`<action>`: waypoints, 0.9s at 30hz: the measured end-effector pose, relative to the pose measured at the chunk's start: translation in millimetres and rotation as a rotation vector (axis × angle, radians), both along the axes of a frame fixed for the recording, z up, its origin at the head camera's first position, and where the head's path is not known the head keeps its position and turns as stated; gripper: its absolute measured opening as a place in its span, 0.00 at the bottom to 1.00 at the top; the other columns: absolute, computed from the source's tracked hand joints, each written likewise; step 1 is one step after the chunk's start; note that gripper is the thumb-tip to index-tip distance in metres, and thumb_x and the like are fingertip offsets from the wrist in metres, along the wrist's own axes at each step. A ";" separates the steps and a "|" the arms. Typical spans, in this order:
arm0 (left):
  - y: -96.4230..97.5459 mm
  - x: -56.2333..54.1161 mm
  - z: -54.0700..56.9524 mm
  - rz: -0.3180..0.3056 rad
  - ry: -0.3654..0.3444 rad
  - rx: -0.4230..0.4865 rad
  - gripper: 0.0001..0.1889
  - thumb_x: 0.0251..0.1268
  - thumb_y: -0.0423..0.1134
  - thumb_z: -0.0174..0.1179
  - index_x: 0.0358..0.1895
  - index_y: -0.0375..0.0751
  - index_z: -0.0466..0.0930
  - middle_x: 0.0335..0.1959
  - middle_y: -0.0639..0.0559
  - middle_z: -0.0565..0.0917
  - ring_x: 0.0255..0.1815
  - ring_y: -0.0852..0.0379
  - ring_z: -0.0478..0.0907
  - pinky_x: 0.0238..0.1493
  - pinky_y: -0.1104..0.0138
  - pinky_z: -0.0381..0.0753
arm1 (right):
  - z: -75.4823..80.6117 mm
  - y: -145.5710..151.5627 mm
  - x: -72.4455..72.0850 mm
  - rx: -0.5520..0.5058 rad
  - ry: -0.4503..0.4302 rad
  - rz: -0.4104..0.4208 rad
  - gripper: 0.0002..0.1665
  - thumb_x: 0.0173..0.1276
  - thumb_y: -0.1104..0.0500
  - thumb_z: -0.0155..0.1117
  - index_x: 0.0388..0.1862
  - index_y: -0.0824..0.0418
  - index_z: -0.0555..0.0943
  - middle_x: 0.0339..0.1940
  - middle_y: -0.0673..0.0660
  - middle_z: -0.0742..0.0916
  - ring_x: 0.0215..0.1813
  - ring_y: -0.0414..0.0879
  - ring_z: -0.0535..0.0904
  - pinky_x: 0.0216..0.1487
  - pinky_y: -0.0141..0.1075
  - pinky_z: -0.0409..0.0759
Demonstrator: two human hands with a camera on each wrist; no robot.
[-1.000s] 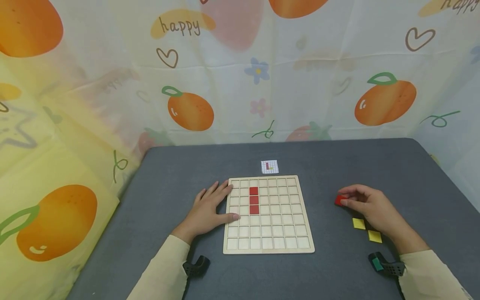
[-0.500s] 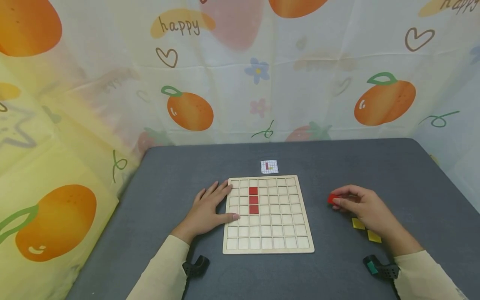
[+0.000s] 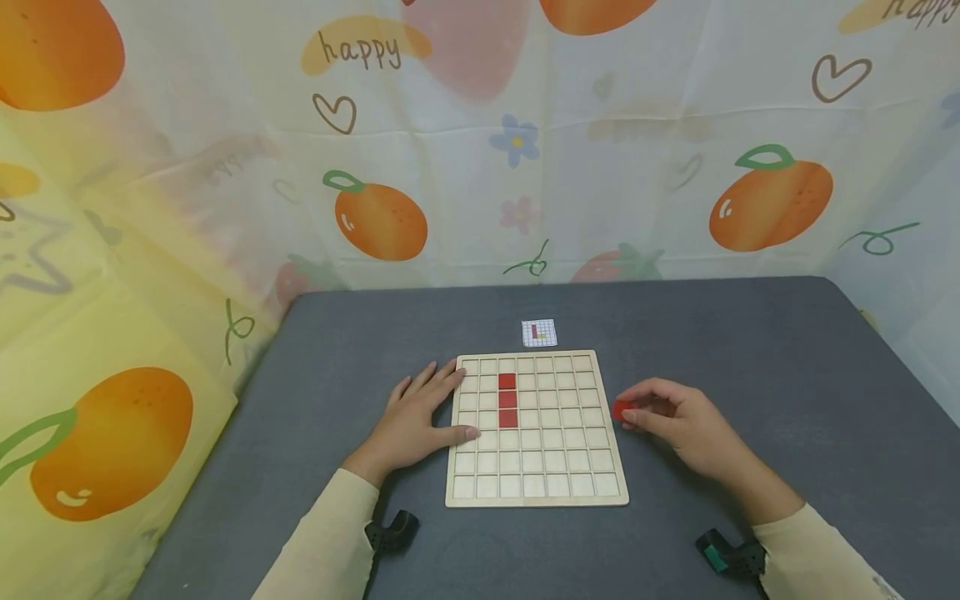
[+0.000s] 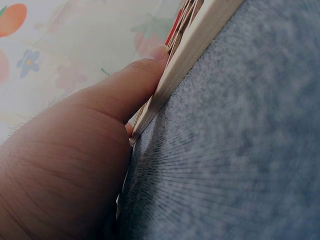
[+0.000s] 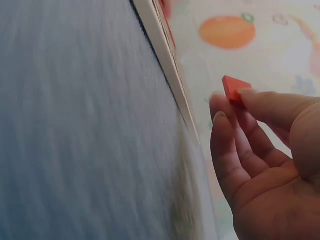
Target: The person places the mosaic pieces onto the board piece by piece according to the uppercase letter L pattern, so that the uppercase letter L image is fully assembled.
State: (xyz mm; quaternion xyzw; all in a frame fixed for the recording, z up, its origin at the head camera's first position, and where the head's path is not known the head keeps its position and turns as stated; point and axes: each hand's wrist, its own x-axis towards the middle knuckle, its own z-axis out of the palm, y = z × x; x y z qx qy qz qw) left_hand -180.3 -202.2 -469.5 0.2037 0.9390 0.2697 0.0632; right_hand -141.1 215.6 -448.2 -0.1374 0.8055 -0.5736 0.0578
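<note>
A pale wooden grid board [image 3: 555, 503] lies flat on the table. Three red square tiles [image 3: 507, 400] fill cells of one column, one below another. My left hand [image 3: 411, 421] rests at the board's left edge, fingers spread, with the thumb lying on the rim, as the left wrist view also shows. Beside the right edge, my right hand [image 3: 686, 425] pinches another red square tile [image 5: 236, 90] between thumb and fingertips, off the table. The yellow tiles seen earlier are hidden, apparently under the right hand and forearm.
A small printed card [image 3: 539, 333] with a coloured grid pattern lies just behind the board. The grey table [image 3: 390, 333] ends at a patterned cloth [image 3: 457, 183] hanging behind it. A black strap device [image 3: 393, 533] is on the left wrist, another [image 3: 731, 557] on the right.
My right hand has carried the red tile leftward from near the yellow tiles to the board's right edge. The forearm now covers where those yellow tiles lay. My left hand has stayed put.
</note>
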 end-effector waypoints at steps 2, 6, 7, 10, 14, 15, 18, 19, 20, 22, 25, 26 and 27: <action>0.3 0.1 0.1 0.000 -0.001 -0.001 0.55 0.66 0.70 0.72 0.89 0.50 0.58 0.90 0.52 0.54 0.90 0.44 0.42 0.82 0.37 0.35 | -1.0 -8.4 1.2 -0.014 0.000 0.006 0.11 0.77 0.68 0.72 0.55 0.67 0.88 0.47 0.58 0.91 0.45 0.51 0.90 0.48 0.38 0.89; 0.7 -0.1 -0.1 0.002 -0.002 -0.003 0.55 0.65 0.70 0.71 0.90 0.51 0.58 0.90 0.53 0.53 0.90 0.44 0.42 0.82 0.37 0.35 | -5.6 -24.2 1.7 -0.003 0.023 0.006 0.09 0.76 0.67 0.74 0.52 0.64 0.89 0.46 0.55 0.91 0.44 0.51 0.89 0.46 0.37 0.87; 0.8 -0.2 -0.3 0.003 -0.002 -0.005 0.55 0.65 0.70 0.71 0.90 0.51 0.58 0.90 0.53 0.53 0.90 0.44 0.42 0.82 0.37 0.35 | -6.8 -28.3 1.5 0.001 0.031 0.007 0.08 0.76 0.66 0.74 0.52 0.63 0.90 0.45 0.55 0.91 0.44 0.51 0.89 0.46 0.36 0.87; 0.5 -0.5 -0.8 0.004 -0.005 -0.004 0.55 0.65 0.70 0.71 0.90 0.51 0.57 0.90 0.53 0.53 0.90 0.45 0.42 0.82 0.38 0.34 | -9.1 -41.2 0.0 0.013 0.049 0.018 0.07 0.75 0.65 0.75 0.50 0.60 0.90 0.45 0.52 0.91 0.43 0.50 0.87 0.43 0.36 0.84; 0.5 -1.1 -1.6 0.003 -0.006 -0.004 0.55 0.66 0.70 0.71 0.90 0.51 0.57 0.90 0.54 0.53 0.90 0.45 0.43 0.82 0.37 0.35 | -10.7 -58.4 -1.3 0.012 0.067 0.041 0.07 0.75 0.64 0.76 0.49 0.59 0.91 0.46 0.51 0.91 0.43 0.48 0.86 0.43 0.36 0.83; 0.7 -1.1 -1.5 0.002 -0.006 -0.002 0.55 0.66 0.70 0.71 0.90 0.51 0.58 0.90 0.54 0.53 0.90 0.44 0.43 0.82 0.37 0.34 | -11.1 -62.6 -1.3 0.012 0.074 0.046 0.06 0.76 0.63 0.76 0.49 0.58 0.91 0.46 0.51 0.91 0.43 0.48 0.86 0.44 0.36 0.83; 1.0 -1.2 -1.2 0.002 -0.006 -0.002 0.55 0.65 0.70 0.71 0.90 0.51 0.58 0.90 0.54 0.53 0.90 0.44 0.43 0.82 0.37 0.35 | -13.1 -74.4 -1.2 0.018 0.109 0.057 0.06 0.75 0.64 0.76 0.49 0.58 0.91 0.46 0.50 0.91 0.42 0.46 0.85 0.44 0.36 0.83; 1.1 -1.0 -0.8 0.003 -0.008 -0.002 0.55 0.65 0.70 0.71 0.90 0.51 0.58 0.90 0.54 0.53 0.90 0.44 0.43 0.82 0.37 0.34 | -13.5 -78.4 -1.3 0.025 0.122 0.058 0.06 0.75 0.64 0.76 0.48 0.57 0.92 0.46 0.50 0.91 0.42 0.46 0.85 0.45 0.36 0.83; 1.1 -0.9 -0.5 0.005 -0.008 -0.003 0.55 0.65 0.70 0.72 0.90 0.52 0.58 0.90 0.54 0.53 0.90 0.44 0.42 0.82 0.37 0.34 | -14.1 -82.2 -1.4 0.035 0.138 0.059 0.06 0.75 0.64 0.76 0.48 0.57 0.92 0.46 0.49 0.91 0.42 0.45 0.85 0.45 0.36 0.83; 1.0 -0.9 -0.6 0.007 -0.010 -0.006 0.55 0.65 0.70 0.72 0.90 0.52 0.58 0.90 0.54 0.53 0.90 0.44 0.42 0.82 0.37 0.34 | -15.0 -89.5 -1.7 0.049 0.158 0.067 0.07 0.75 0.64 0.76 0.48 0.56 0.92 0.46 0.47 0.91 0.43 0.44 0.85 0.46 0.36 0.84; 0.5 -1.4 -1.9 0.009 -0.009 -0.008 0.55 0.65 0.70 0.71 0.90 0.52 0.58 0.90 0.54 0.53 0.90 0.44 0.42 0.82 0.37 0.34 | -15.2 -99.7 -1.8 0.068 0.177 0.082 0.07 0.75 0.65 0.76 0.48 0.54 0.93 0.45 0.45 0.91 0.44 0.43 0.85 0.47 0.37 0.84; 0.4 -1.7 -2.5 0.009 -0.006 -0.011 0.55 0.65 0.70 0.71 0.90 0.52 0.58 0.90 0.55 0.53 0.90 0.44 0.42 0.82 0.37 0.35 | -15.4 -102.7 -1.7 0.068 0.177 0.089 0.08 0.75 0.65 0.76 0.47 0.54 0.93 0.45 0.45 0.91 0.44 0.43 0.85 0.48 0.37 0.84; 0.4 -2.0 -3.0 0.009 -0.005 -0.010 0.55 0.65 0.70 0.71 0.90 0.52 0.58 0.90 0.55 0.53 0.90 0.44 0.42 0.82 0.37 0.35 | -15.2 -105.5 -1.4 0.068 0.175 0.093 0.08 0.75 0.65 0.75 0.47 0.54 0.93 0.45 0.45 0.90 0.44 0.43 0.85 0.48 0.38 0.84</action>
